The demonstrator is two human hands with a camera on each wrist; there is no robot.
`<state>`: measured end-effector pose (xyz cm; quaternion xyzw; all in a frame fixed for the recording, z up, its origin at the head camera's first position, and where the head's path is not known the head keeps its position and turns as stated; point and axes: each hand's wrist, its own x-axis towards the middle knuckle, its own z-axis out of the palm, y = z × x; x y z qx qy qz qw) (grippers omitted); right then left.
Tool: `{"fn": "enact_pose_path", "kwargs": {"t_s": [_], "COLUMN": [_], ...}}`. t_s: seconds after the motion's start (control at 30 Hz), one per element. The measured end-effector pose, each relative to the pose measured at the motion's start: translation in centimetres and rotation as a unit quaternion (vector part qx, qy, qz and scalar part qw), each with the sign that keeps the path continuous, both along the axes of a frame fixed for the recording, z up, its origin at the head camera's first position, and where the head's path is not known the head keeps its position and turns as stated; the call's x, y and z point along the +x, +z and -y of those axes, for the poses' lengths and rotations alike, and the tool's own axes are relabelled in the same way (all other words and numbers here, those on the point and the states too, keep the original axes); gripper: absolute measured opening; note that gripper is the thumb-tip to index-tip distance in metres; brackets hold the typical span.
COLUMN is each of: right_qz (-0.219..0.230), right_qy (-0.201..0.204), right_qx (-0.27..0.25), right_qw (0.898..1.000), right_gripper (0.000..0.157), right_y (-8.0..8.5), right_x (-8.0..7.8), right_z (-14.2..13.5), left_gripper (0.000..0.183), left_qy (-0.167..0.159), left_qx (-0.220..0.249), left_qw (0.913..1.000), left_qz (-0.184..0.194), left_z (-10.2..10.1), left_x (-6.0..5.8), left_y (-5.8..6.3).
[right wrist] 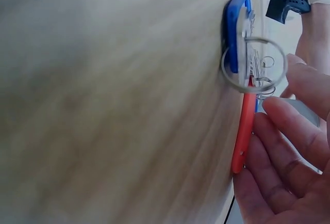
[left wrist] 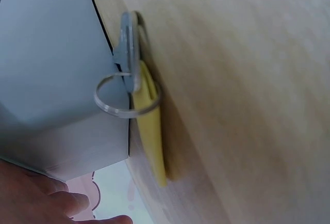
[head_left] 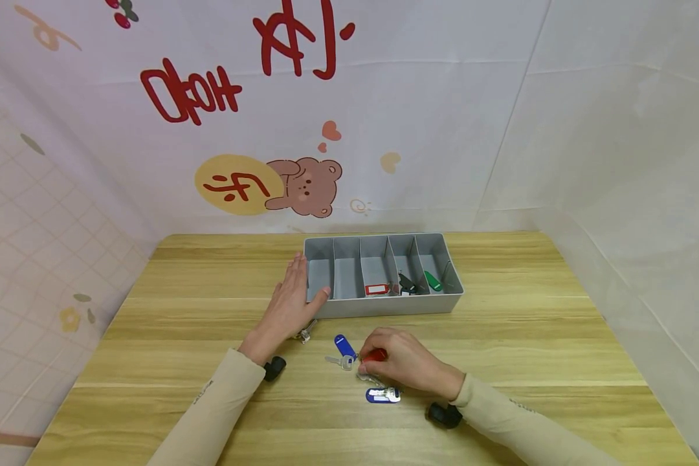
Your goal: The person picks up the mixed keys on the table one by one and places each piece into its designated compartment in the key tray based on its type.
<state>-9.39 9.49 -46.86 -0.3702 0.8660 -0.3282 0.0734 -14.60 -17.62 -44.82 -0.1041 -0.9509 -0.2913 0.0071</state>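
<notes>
- Toward one o'clock on the wooden table (head_left: 530,349), a grey tray (head_left: 384,307) is set; its five compartments are shown by the head view alone, with a labelled tag (head_left: 377,289) in the third from the nine o'clock end, dark tags (head_left: 406,283) in the fourth and a green tag (head_left: 433,281) in the fifth.
- At the tray's nine o'clock end, the left hand (head_left: 291,292) is laid with straight fingers along the outer wall, its thumb at the near rim.
- Toward the tray's five o'clock, the right hand (head_left: 409,364) is bent over a red tag (head_left: 375,355); by the right wrist view, thumb and index finger are shown parted, other fingertips against the tag. Whether it is pinched cannot be told.
- At the right hand's ten and seven o'clock, a far blue tag (head_left: 343,346) and a near blue tag (right wrist: 233,38) are seen with keys.
- At the left hand's five o'clock, a yellow tag (left wrist: 149,131) is revealed only by the left wrist view.
- Beyond the near blue tag's ring (right wrist: 284,72), more rings are blurred together and cannot be counted.
</notes>
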Motion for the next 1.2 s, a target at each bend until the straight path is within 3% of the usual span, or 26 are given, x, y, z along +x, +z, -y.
{"fn": "enact_pose_path", "kwargs": {"t_s": [0.53, 0.77, 1.0, 1.2], "right_qz": [-0.035, -0.045, -0.040, -0.021], "right_qy": [0.018, 0.026, 0.031, 0.022], "right_qx": [0.042, 0.030, 0.021, -0.009], "right_qw": [0.998, 0.998, 0.998, 0.999], "right_gripper": [0.015, 0.004, 0.005, 0.006], "right_y": [0.1, 0.1, 0.0, 0.9], "right_x": [-0.2, -0.4, -0.6, -0.6], "right_z": [0.5, 0.5, 0.2, -0.2], "left_gripper": [0.093, 0.093, 0.094, 0.094], "left_qy": [-0.002, -0.005, -0.002, 0.000], "left_qx": [0.001, -0.001, 0.001, 0.001], "left_qw": [1.0000, 1.0000, 1.0000, 1.0000], "left_qz": [0.002, 0.002, 0.003, 0.003], "left_z": [0.0, 0.0, 0.0, -0.1], "left_x": [0.1, 0.0, 0.0, 0.1], "left_y": [0.1, 0.1, 0.1, 0.2]}}
